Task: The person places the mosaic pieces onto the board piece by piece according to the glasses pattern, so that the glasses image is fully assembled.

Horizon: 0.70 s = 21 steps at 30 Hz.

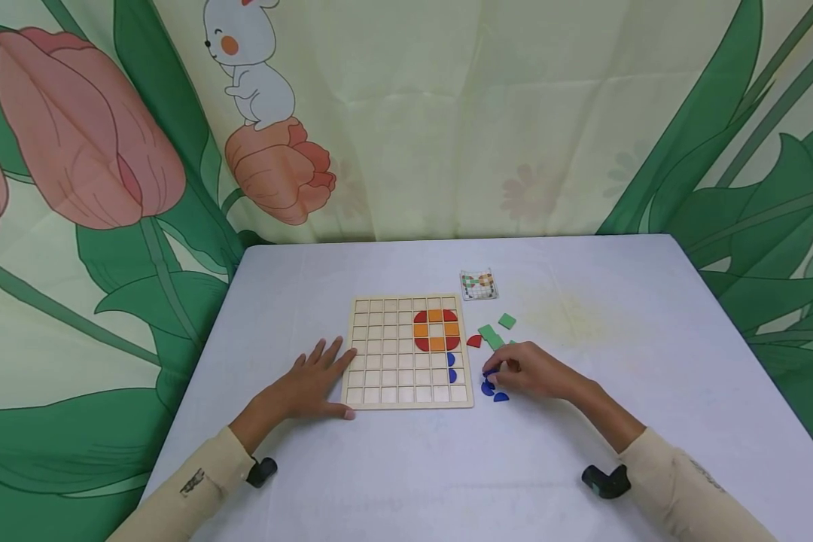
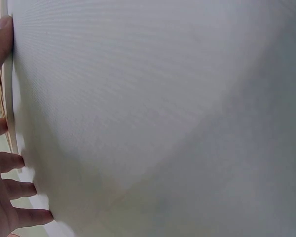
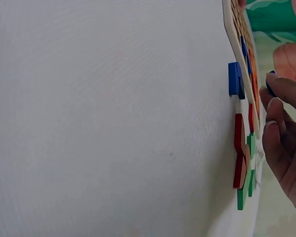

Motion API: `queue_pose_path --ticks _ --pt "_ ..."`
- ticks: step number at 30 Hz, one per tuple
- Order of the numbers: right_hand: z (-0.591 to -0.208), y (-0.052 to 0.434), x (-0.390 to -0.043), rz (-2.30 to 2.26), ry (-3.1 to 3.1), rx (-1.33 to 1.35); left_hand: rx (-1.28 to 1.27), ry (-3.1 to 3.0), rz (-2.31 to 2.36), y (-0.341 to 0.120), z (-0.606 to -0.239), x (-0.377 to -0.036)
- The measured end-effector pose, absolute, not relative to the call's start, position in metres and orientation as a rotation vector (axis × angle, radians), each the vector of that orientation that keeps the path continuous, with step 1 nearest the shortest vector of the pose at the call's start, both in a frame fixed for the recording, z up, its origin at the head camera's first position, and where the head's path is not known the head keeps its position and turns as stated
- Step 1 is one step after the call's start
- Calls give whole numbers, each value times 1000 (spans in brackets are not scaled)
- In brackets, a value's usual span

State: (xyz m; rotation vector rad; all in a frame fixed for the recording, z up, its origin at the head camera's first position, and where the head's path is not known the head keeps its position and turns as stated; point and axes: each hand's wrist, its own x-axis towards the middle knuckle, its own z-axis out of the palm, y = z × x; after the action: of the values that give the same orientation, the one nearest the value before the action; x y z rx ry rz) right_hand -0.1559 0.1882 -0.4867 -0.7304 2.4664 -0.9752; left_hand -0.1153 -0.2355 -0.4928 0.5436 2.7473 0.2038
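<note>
A wooden grid board lies flat on the table. My left hand rests at its left edge with fingers spread, the thumb at the near corner. Between thumb and index finger, my right hand pinches a small blue piece, just right of the board. Below that hand, several blue half-round pieces lie on the table. On the board, orange squares and red rounded corner pieces form a ring, with two blue half-rounds under its right side.
Green pieces and a red piece lie right of the board, partly near my right hand. A small pattern card sits behind them. White cloth covers the table; a printed curtain hangs behind it.
</note>
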Motion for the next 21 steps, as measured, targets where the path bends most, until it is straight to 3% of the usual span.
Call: queue_pose_path --ticks 21 --pt "-496 128 -141 -1109 2396 -770 535 2752 185 -235 -496 -116"
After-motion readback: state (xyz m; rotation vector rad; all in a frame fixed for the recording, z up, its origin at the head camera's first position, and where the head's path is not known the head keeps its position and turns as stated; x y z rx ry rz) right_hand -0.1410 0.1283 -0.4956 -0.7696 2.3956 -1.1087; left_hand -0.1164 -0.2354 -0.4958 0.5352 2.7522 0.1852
